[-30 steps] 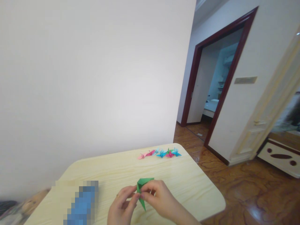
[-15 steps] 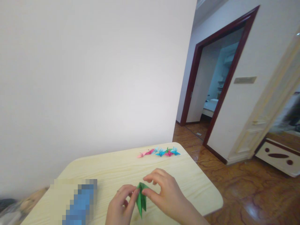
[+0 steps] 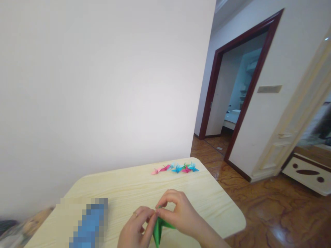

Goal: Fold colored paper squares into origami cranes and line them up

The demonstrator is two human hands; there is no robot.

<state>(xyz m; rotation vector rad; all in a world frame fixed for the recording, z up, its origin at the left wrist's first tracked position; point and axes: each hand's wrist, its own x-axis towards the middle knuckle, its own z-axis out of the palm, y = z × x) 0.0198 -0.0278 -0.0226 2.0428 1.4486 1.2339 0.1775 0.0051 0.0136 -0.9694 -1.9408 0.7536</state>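
I find the left hand [image 3: 136,227] and right hand [image 3: 178,213] closed together on a folded piece of green origami paper [image 3: 158,230], pinching its upper end low in the view, above a pale wood table [image 3: 165,182]. The fingers [image 3: 170,198] hide the upper folds, and the frame's lower edge cuts off the paper's lower tip. A row of paper cranes [image 3: 176,168] sits well beyond; a pixelated blue object [image 3: 90,224] at left cannot be made out.

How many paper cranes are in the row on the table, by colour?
Pink paper cranes: 3
Blue paper cranes: 3
Green paper crane: 1
Total: 7
They look tiny, so this is my best count.
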